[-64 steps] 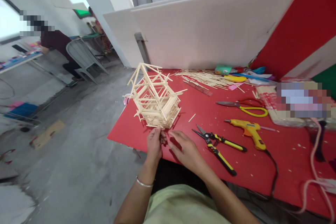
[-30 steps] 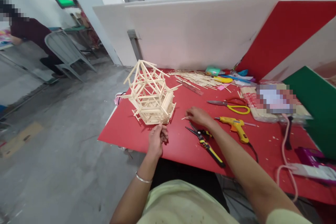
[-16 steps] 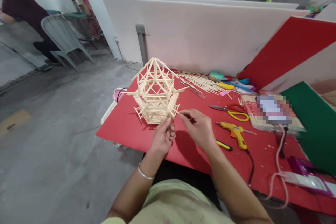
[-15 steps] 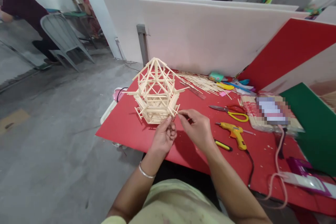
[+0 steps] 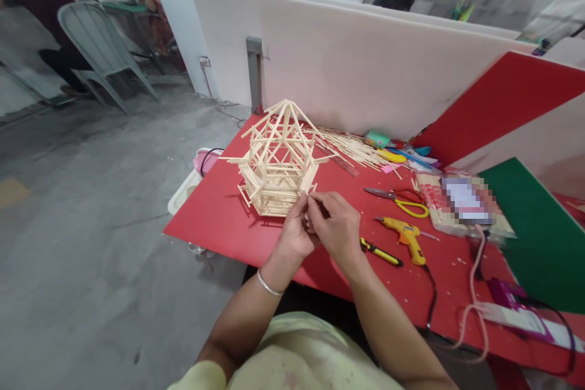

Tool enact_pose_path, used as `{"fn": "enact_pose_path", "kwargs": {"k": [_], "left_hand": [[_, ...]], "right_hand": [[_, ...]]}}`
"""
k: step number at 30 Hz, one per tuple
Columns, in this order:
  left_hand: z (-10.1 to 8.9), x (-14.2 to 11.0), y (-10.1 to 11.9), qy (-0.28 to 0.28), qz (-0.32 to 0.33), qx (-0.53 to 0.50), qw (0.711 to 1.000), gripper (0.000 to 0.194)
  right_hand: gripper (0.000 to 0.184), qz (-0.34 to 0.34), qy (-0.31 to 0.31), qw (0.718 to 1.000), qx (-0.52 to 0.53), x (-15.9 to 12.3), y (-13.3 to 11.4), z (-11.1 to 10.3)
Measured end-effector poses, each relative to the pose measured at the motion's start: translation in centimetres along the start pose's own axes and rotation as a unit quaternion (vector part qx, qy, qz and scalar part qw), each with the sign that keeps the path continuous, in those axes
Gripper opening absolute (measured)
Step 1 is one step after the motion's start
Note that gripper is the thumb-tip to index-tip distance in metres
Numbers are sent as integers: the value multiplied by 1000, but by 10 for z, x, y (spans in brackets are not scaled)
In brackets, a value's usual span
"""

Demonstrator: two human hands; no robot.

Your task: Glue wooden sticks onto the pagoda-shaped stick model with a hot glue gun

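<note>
A lantern-like frame of thin wooden sticks (image 5: 282,164), with a pointed top and a many-sided base, stands on the red tabletop (image 5: 214,219). My left hand (image 5: 299,228) is in front of its lower right part, fingers curled and pinched. Close against it is my right hand (image 5: 336,222), its thumb and forefinger also pinched. The fingertips of both hands meet near the frame's lower right corner. Whatever lies between them is too small or hidden to make out. I cannot tell whether the fingers touch the frame.
Right of my hands lie a yellow utility knife (image 5: 381,252), a yellow glue gun (image 5: 406,236) with its cord, and scissors (image 5: 402,200). Loose sticks (image 5: 350,149) are heaped behind. White boards (image 5: 365,67) stand at the back. A person (image 5: 34,6) sits beyond a chair (image 5: 98,42).
My left hand has come up and right, so the fingertips of both hands now meet. The camera view has shifted slightly, and the stick frame appears a little further right.
</note>
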State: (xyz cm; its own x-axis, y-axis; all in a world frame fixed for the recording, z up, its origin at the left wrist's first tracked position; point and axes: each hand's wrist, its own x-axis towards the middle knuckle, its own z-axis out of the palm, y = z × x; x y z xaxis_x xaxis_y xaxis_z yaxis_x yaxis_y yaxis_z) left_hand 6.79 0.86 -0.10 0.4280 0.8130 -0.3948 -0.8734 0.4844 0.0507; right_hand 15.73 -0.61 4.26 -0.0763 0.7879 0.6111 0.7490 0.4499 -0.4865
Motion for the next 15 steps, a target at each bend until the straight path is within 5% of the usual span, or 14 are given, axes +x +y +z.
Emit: {"fn": "enact_pose_path", "kwargs": {"k": [8,15], "left_hand": [[11,-3,-7,-12,7,-1,1000,28],[4,2,-5,-12,53,53,997,50]], "right_hand": [[37,-27,-53,997,39,-11,10,-12],[16,-22,11,1000,15,-19,18,-13]]}}
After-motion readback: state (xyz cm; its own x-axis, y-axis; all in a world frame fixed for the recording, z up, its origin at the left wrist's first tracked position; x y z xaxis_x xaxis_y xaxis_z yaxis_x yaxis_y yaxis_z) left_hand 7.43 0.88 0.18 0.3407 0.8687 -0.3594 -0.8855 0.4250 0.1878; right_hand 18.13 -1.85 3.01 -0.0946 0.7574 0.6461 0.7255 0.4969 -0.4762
